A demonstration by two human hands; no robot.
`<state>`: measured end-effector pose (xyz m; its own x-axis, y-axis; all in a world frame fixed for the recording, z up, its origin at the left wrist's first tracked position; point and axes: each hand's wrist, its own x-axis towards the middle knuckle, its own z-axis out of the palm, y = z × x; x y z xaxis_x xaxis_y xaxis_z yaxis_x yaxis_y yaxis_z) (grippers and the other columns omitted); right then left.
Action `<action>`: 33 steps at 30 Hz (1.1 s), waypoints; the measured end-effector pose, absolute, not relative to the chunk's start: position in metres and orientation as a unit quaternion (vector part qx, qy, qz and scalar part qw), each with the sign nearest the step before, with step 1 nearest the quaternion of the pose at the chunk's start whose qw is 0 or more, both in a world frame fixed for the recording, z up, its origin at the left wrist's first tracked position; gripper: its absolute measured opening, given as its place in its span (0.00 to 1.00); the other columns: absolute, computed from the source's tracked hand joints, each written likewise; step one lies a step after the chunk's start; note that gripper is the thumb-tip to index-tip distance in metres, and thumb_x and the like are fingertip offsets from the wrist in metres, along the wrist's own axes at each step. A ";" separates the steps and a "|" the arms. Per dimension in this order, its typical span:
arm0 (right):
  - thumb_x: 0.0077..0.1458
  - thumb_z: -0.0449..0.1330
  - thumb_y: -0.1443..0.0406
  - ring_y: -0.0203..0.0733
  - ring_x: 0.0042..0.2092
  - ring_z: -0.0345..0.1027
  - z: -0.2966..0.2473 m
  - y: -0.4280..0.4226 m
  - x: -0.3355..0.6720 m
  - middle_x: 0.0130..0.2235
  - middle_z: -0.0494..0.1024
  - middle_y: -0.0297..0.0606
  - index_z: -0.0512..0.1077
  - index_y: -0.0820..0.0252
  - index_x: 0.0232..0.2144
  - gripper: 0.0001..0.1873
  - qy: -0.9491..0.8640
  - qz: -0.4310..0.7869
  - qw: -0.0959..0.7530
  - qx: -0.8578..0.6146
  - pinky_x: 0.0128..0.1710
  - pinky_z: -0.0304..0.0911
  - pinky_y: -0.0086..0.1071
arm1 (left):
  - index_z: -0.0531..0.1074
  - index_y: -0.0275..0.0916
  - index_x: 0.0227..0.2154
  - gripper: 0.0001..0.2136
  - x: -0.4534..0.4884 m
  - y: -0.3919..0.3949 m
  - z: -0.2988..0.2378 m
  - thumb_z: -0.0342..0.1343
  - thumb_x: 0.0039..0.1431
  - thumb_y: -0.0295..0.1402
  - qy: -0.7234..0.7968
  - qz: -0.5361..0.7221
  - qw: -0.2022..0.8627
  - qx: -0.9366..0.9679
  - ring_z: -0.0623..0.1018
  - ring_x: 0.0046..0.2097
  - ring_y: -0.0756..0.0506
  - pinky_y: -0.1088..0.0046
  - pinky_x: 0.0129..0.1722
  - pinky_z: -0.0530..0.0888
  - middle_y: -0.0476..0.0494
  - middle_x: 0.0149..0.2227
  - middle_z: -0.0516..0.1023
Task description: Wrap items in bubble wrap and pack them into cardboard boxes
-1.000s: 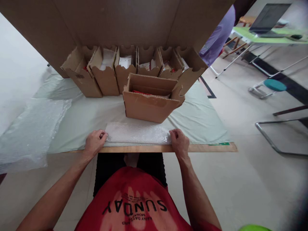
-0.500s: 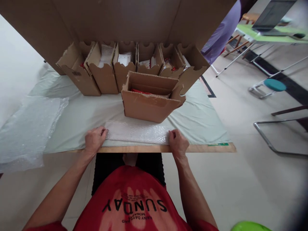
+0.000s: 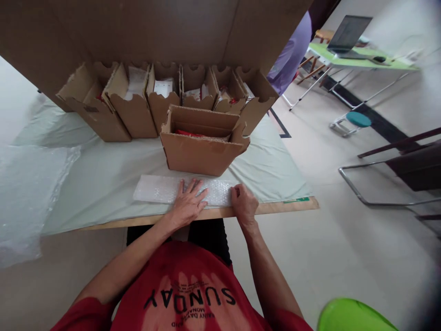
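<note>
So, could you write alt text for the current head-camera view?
A person's left hand lies spread on a bubble-wrap strip at the near edge of a cloth-covered table; the right hand pinches the strip's right end. Behind stands an open cardboard box, with six boxes in a row beyond.

You wear a red T-shirt (image 3: pixel 182 257) – short sleeves (image 3: pixel 84 312), pale finger-like streaks (image 3: pixel 156 317) down the front, SUNDAY in big dark capitals (image 3: pixel 189 299) and smaller dark lines of print beside it – over black legwear (image 3: pixel 210 239); your left hand (image 3: pixel 190 201) and right hand (image 3: pixel 244 202) are bare.
</note>
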<state>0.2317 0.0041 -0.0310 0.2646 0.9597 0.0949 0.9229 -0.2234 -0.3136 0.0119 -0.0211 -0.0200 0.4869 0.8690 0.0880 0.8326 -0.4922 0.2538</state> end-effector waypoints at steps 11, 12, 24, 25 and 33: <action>0.67 0.50 0.66 0.50 0.58 0.67 -0.023 -0.023 0.176 0.60 0.73 0.48 0.74 0.58 0.51 0.16 -0.812 -0.007 0.241 -0.532 0.55 0.59 0.43 | 0.66 0.45 0.65 0.22 0.006 -0.018 -0.022 0.46 0.71 0.41 0.496 0.076 0.099 0.859 0.56 0.72 0.30 0.28 0.66 0.50 0.36 0.71 0.60; 0.67 0.50 0.66 0.50 0.59 0.66 -0.026 -0.022 0.169 0.61 0.73 0.49 0.73 0.59 0.53 0.18 -0.827 0.014 0.216 -0.519 0.56 0.59 0.42 | 0.66 0.45 0.65 0.22 0.002 -0.018 -0.022 0.47 0.71 0.41 0.497 0.074 0.102 0.859 0.56 0.72 0.31 0.30 0.67 0.50 0.36 0.71 0.60; 0.70 0.47 0.63 0.50 0.67 0.60 -0.041 -0.032 0.245 0.63 0.72 0.46 0.69 0.57 0.60 0.22 -0.751 0.007 0.176 -0.636 0.63 0.52 0.45 | 0.62 0.39 0.67 0.27 -0.157 -0.068 -0.034 0.41 0.70 0.43 0.710 0.118 0.042 0.693 0.54 0.73 0.28 0.33 0.66 0.52 0.29 0.71 0.58; 0.70 0.47 0.62 0.50 0.67 0.60 -0.041 -0.032 0.246 0.63 0.72 0.46 0.70 0.58 0.60 0.22 -0.748 0.005 0.179 -0.639 0.62 0.51 0.45 | 0.63 0.39 0.67 0.27 -0.156 -0.071 -0.032 0.42 0.70 0.44 0.725 0.120 0.037 0.677 0.54 0.73 0.27 0.30 0.65 0.51 0.28 0.71 0.58; 0.68 0.51 0.61 0.55 0.66 0.59 -0.029 -0.026 0.243 0.65 0.70 0.51 0.71 0.60 0.58 0.21 -0.730 -0.012 0.188 -0.657 0.59 0.55 0.47 | 0.69 0.39 0.62 0.23 -0.049 -0.051 -0.004 0.50 0.67 0.40 0.621 0.163 0.039 0.766 0.53 0.73 0.29 0.38 0.69 0.51 0.30 0.72 0.57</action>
